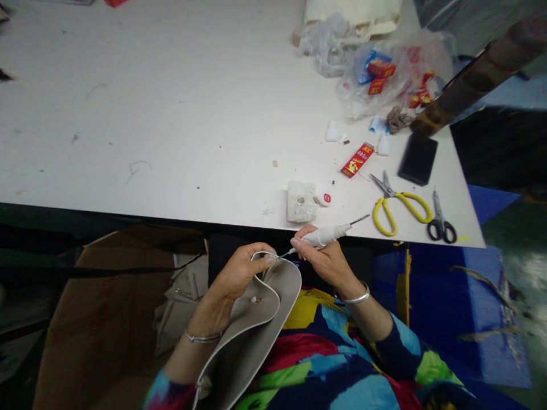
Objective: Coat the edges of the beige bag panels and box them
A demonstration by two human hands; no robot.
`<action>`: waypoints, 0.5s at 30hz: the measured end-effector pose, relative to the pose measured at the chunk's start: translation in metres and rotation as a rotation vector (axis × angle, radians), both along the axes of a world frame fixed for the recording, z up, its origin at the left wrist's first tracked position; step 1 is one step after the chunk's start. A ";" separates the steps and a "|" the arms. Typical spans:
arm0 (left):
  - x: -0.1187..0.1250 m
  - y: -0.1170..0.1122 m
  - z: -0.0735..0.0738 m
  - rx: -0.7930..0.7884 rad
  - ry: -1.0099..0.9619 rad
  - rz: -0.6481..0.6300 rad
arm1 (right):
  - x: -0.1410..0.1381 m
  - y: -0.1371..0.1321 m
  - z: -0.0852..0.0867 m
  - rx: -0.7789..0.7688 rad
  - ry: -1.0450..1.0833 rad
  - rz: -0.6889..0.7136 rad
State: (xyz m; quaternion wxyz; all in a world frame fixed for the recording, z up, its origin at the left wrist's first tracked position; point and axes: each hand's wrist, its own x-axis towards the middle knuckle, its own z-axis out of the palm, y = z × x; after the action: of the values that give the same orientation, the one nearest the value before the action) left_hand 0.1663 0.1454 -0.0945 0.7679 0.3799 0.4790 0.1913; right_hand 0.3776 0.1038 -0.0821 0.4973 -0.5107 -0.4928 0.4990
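Note:
My left hand [239, 272] is closed on the curved edge of a grey leather flap [256, 330] that rests on my lap. My right hand [323, 259] pinches a thin tool with a white-wrapped handle [327, 234], like a pen. Its metal tip touches the flap's rim right beside my left fingertips. A small metal stud shows on the flap below my left palm. Both wrists wear silver bangles.
The white table [171, 114] spreads in front of me. On its right side lie yellow scissors [399, 204], small black scissors [440, 219], a black phone [417, 158], a red packet [357, 160], a white lump [301, 201] and plastic bags [384, 68]. A cardboard box [106, 319] holding more grey pieces stands at my left.

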 end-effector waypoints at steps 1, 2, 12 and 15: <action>0.000 0.000 -0.001 0.007 0.001 -0.005 | 0.000 0.001 0.001 -0.004 0.005 0.005; 0.000 0.000 -0.001 0.015 0.002 -0.009 | 0.000 0.001 0.002 -0.010 0.012 0.009; 0.001 -0.002 -0.003 0.004 -0.008 0.001 | -0.004 0.003 -0.001 -0.070 0.031 0.037; 0.002 -0.003 -0.003 0.006 -0.033 0.032 | -0.006 0.004 -0.001 -0.072 0.012 0.038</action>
State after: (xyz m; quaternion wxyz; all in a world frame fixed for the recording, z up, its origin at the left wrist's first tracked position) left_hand 0.1685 0.1420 -0.0977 0.7713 0.3713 0.4718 0.2113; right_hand 0.3719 0.1082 -0.0835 0.4719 -0.5159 -0.4811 0.5289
